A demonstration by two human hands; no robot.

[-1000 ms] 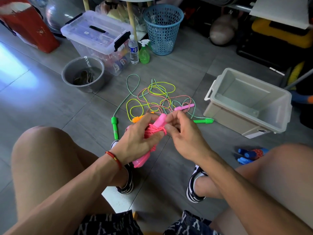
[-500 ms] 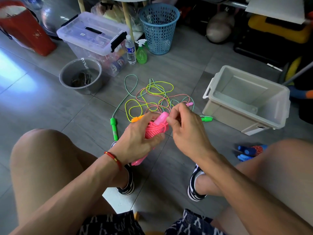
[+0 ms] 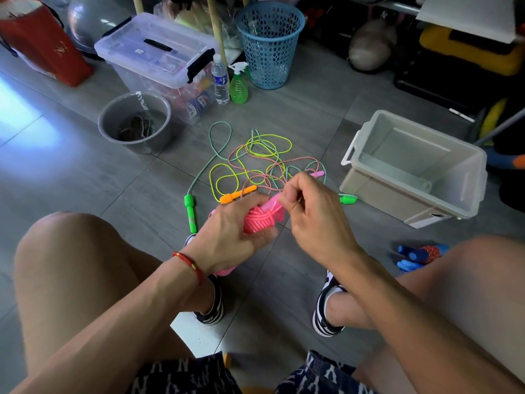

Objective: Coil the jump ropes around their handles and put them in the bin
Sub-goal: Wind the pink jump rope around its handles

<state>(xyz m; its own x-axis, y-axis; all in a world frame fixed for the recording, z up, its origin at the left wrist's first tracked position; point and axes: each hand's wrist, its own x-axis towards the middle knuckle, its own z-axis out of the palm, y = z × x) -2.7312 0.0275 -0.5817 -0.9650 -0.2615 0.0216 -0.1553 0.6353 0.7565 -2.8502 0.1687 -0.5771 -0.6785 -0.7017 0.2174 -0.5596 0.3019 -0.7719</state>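
My left hand [image 3: 230, 234] grips the pink jump rope's handles [image 3: 271, 204], with the pink cord [image 3: 260, 221] coiled tightly around them. My right hand [image 3: 309, 214] pinches the cord's end at the top of the coil. On the floor beyond lies a tangle of ropes: a green-and-white rope [image 3: 218, 137] with green handles [image 3: 189, 210], a yellow-green cord [image 3: 255, 146] with an orange handle [image 3: 237, 193], and a red-and-white rope [image 3: 287, 163]. The grey bin [image 3: 466, 194] stands to the right, its inside bare. A coiled blue-handled rope [image 3: 420, 254] lies by my right knee.
A grey bucket [image 3: 113, 132] stands at the left, a clear lidded box [image 3: 159, 55] behind it. A water bottle [image 3: 220, 81], a green spray bottle [image 3: 238, 86] and a blue basket [image 3: 270, 44] line the back. My knees and feet frame the floor.
My right hand has moved slightly up and right, drawing the cord's end over the top of the coil. The left hand keeps its hold on the handles.
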